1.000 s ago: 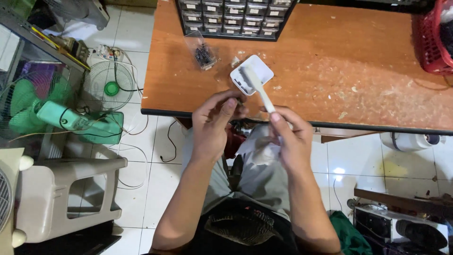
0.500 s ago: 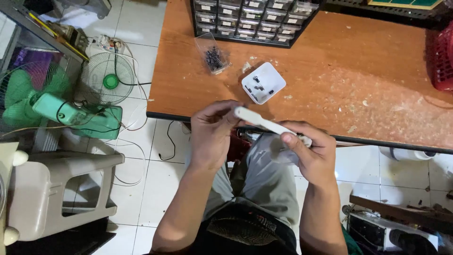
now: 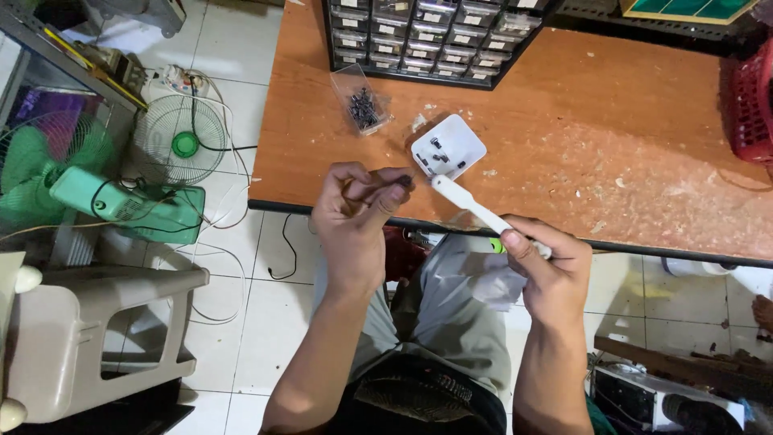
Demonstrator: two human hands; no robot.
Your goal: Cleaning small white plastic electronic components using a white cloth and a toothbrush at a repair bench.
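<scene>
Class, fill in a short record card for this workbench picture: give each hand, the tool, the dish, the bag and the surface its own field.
Left hand: pinches a small dark part at the fingertips
Right hand: grips a white tool by its handle
Tool tip: close to the dark part
Dish: white, square, holds a few dark parts
Bag: clear, with more dark parts
Surface: wooden table

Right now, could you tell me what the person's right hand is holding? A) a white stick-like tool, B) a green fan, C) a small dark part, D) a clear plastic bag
A: the right hand grips a white stick-like tool whose tip points toward the small dark part pinched in the left hand.
</scene>
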